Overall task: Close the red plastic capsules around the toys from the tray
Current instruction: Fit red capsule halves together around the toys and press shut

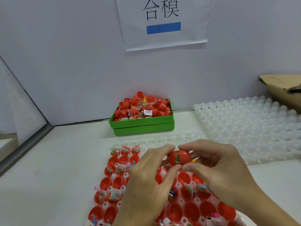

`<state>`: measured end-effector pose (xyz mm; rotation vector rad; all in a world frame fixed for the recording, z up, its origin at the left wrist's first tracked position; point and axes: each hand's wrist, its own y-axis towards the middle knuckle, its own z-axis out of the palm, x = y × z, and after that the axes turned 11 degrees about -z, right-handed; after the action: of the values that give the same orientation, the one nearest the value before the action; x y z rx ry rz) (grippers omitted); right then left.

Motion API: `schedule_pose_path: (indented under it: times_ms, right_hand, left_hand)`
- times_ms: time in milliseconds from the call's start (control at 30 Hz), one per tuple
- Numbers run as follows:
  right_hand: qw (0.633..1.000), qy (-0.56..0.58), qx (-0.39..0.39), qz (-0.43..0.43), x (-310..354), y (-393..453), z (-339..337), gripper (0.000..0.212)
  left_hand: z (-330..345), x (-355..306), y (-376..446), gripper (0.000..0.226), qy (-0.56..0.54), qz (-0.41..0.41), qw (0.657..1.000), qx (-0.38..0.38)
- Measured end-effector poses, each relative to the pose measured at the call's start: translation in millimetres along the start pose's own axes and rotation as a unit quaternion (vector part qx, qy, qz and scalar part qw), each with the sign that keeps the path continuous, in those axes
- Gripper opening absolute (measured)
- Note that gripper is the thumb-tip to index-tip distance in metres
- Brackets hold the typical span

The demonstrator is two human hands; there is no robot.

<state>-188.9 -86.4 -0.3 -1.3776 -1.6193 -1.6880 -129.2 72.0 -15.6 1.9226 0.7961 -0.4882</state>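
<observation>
Above the white pocketed tray [104, 144], my left hand [146, 180] and my right hand [219, 167] hold one red capsule [179, 157] between them. Each hand pinches one half with thumb and fingers. The two halves meet with a thin gap, and a bit of toy packet shows in the seam. Below the hands, the tray holds several open red capsule halves [192, 211], some empty, some with small bagged toys [114, 195] in them.
A green bin [141, 122] heaped with red capsule halves and toy packets stands by the back wall. A stack of white pocketed trays [252, 126] lies at the right, with torn cardboard [283, 85] behind it. A paper sign [162, 22] hangs on the wall.
</observation>
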Motion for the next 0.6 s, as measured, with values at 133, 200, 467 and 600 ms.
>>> schedule_pose_path:
  times_ms: [133,200,467,600]
  right_hand:
    - [1.0,0.012,-0.007,-0.004,-4.0,-0.3,-1.3,0.047]
    - [1.0,0.017,-0.012,-0.006,-5.2,-0.1,-1.6,0.048]
    - [1.0,0.024,0.002,-0.014,-3.2,-0.4,1.0,0.043]
    - [1.0,0.004,-0.003,-0.024,-6.0,-0.8,1.2,0.042]
  left_hand:
    - [-1.3,1.6,-1.5,0.042,-0.084,-0.069,0.994,0.022]
    - [-2.0,1.2,0.5,0.041,-0.108,-0.09,0.99,0.032]
    - [-1.4,0.3,2.3,0.04,-0.191,-0.145,0.969,0.055]
    - [-2.1,-1.3,1.2,0.035,-0.205,-0.15,0.965,0.069]
